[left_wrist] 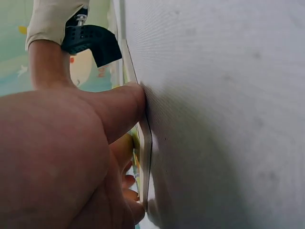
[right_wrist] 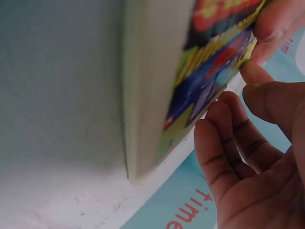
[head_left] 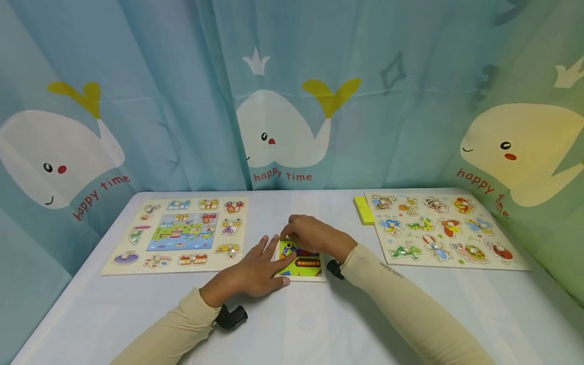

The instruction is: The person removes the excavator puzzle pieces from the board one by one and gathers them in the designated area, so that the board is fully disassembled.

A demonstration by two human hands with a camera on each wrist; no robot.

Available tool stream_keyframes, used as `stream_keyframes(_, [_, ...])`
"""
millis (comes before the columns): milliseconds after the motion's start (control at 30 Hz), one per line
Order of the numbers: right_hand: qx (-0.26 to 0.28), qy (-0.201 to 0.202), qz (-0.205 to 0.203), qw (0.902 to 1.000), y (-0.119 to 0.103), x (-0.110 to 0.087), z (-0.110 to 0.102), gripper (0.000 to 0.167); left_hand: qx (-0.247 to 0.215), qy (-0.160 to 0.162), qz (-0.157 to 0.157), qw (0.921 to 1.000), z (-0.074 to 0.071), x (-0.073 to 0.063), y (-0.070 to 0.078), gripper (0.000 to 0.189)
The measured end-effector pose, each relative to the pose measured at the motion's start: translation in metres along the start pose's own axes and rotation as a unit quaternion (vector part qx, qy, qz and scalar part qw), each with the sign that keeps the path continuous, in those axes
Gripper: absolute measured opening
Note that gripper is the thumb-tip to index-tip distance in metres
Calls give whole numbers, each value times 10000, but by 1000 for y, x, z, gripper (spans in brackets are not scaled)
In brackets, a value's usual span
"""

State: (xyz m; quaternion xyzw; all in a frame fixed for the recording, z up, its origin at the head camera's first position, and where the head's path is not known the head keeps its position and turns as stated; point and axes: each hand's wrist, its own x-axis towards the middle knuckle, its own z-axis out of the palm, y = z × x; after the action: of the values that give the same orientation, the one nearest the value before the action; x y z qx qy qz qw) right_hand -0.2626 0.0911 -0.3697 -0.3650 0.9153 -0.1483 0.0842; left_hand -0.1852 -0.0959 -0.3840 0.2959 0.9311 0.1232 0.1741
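A small square jigsaw puzzle [head_left: 306, 271], with a construction vehicle on a lime background in a pale wooden frame, lies mid-table between both hands. The left hand [head_left: 254, 272] spreads over its left side, with the index finger reaching across the picture. In the left wrist view the left thumb [left_wrist: 126, 107] rests against the frame's edge [left_wrist: 147, 160]. Bent at the far-left corner is the right hand [head_left: 315, 234]; its fingertips hide that corner. In the right wrist view the right thumb [right_wrist: 267, 98] stands by the picture's edge; I cannot tell whether it pinches a piece.
A knob puzzle board [head_left: 137, 238] with vehicles and a town picture lies at left. At right is an insect puzzle board [head_left: 429, 234], a yellow block [head_left: 364, 211] beside its far-left corner. A blue whale-print curtain [head_left: 292, 50] hangs behind the table.
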Motion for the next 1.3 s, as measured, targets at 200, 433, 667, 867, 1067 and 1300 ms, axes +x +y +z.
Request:
stream_keyframes(200, [-134, -82, 17, 9999, -1, 1, 0, 23, -21, 43, 16, 10000, 1, 0, 0, 57])
stream_keyframes(433, [-798, -289, -48, 9964, -3, 1, -2, 35, -3, 44, -48, 10000, -1, -1, -1, 57])
stream_keyframes(667, [-1217, -451, 3, 9915, -9, 5, -2, 36, 47, 106, -41, 9999, -1, 0, -1, 57])
stream_keyframes(867, [-1168, -439, 69, 9922, -7, 5, 1, 33, 27, 145, -6, 9999, 1, 1, 0, 57])
stream_keyframes(1067, [-850, -322, -27, 9959, -1, 2, 3, 34, -24, 112, -69, 9999, 1, 0, 1, 57])
stream_keyframes(1300, [-1244, -354, -151, 9915, -1, 2, 1, 38, 2, 114, -74, 9999, -1, 0, 0, 56])
